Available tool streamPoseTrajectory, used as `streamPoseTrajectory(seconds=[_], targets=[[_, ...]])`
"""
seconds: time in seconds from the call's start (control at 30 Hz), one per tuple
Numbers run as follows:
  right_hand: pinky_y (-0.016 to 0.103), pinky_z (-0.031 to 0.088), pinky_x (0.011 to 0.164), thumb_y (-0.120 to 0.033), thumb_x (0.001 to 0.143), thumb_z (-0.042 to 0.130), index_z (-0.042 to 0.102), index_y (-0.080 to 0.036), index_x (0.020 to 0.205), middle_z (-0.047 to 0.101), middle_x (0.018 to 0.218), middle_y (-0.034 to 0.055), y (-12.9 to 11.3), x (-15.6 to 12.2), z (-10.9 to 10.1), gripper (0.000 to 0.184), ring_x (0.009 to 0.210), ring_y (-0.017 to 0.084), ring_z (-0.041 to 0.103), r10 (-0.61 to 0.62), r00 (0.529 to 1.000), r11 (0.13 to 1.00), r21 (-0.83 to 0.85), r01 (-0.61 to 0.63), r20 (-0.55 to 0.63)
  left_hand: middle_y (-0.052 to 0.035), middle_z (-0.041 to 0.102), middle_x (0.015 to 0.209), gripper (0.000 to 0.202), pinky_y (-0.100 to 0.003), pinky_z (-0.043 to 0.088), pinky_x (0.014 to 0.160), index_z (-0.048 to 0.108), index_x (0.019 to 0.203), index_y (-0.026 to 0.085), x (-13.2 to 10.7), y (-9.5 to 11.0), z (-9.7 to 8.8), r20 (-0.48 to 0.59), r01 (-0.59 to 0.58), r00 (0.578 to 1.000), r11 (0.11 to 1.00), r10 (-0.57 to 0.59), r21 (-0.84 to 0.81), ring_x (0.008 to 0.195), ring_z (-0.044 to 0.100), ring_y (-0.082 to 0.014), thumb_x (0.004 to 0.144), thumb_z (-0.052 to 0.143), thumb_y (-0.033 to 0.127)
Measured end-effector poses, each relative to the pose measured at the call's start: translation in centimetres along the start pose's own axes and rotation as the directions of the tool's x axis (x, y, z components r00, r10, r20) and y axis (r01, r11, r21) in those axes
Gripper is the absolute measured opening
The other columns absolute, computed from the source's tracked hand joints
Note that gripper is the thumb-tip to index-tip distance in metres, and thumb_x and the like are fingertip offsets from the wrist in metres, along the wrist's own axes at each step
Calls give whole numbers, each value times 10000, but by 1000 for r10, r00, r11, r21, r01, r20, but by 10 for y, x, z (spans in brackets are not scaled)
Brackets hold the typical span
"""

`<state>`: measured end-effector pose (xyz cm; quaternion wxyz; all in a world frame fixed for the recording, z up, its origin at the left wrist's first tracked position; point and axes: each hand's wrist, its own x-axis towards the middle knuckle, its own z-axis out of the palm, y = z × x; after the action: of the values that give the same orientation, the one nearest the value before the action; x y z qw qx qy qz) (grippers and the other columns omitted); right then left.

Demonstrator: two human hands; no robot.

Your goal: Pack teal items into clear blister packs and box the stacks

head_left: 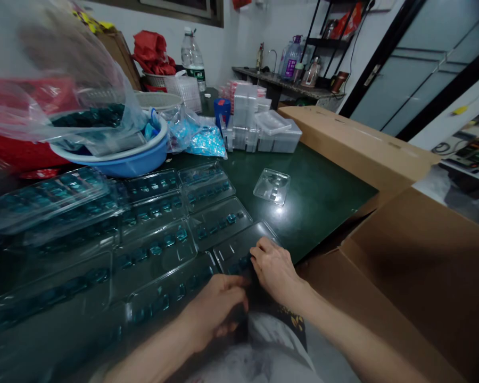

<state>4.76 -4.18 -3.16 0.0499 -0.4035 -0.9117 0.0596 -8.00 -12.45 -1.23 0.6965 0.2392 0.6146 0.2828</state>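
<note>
At 6 o'clock on the table (pixel 315 202) edge, both hands meet on a clear tray (pixel 243 246) — thin, glossy moulded plastic with teal inserts in its pockets. Right hand (pixel 275 268): palm down, half open, fingertips pressing the tray. Left hand (pixel 217 309): loosely curled at the tray's near edge — grip cannot be told. Matte cardboard box (pixel 415 266) at 3 o'clock.
</note>
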Motion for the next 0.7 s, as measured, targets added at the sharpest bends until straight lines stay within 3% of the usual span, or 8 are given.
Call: streamPoseTrajectory(seconds=[0.17, 0.3, 0.4, 0.47, 0.6, 0.7], targets=[[253, 340, 575, -141, 838, 421, 574, -170, 797, 522, 836, 54, 6, 1, 1, 161, 768, 161, 488, -138, 990, 990, -38, 139, 31, 15, 551, 648, 271, -130, 246, 335, 568, 959, 179, 1, -3, -2, 0, 19, 1000, 999, -19, -33, 400, 418, -45, 697, 529, 239], [260, 374, 589, -145, 832, 427, 576, -166, 807, 516, 847, 58, 10, 0, -7, 153, 776, 170, 496, -184, 982, 983, 10, 184, 48, -13, 561, 659, 315, -139, 194, 295, 579, 916, 156, -4, 1, -6, 69, -36, 996, 975, 52, -221, 381, 436, -59, 724, 554, 404], [272, 411, 626, -148, 840, 406, 511, -179, 1079, 514, 931, 69, 9, -7, -19, 263, 782, 162, 510, -149, 987, 975, 157, 158, -66, -28, 563, 664, 360, -147, 185, 273, 598, 912, 134, -9, 13, -10, 91, -100, 986, 926, 142, -365, 381, 464, -76, 740, 533, 444], [273, 427, 651, -148, 850, 384, 413, -189, 1206, 511, 966, 73, 5, -15, -29, 360, 773, 145, 517, -101, 977, 931, 328, 159, -188, -33, 572, 688, 327, -141, 245, 288, 617, 886, 128, -10, 22, -14, 34, -133, 986, 893, 163, -431, 420, 501, -78, 735, 559, 412], [217, 429, 576, -214, 847, 432, 530, -210, 1031, 536, 863, 32, -9, -27, -38, 208, 667, 100, 516, -61, 955, 744, 625, 238, -290, -39, 596, 728, 279, -134, 302, 316, 630, 862, 139, -5, 31, -14, -74, -204, 979, 851, 193, -485, 450, 516, -68, 733, 577, 381], [244, 441, 635, -241, 807, 511, 569, -209, 939, 550, 864, 27, -19, -26, -34, 148, 713, 117, 530, -10, 952, 737, 641, 214, -307, -28, 573, 644, 301, -146, 281, 300, 624, 838, 128, 0, 32, -7, -68, -291, 954, 851, 291, -436, 414, 476, -70, 756, 540, 405]])
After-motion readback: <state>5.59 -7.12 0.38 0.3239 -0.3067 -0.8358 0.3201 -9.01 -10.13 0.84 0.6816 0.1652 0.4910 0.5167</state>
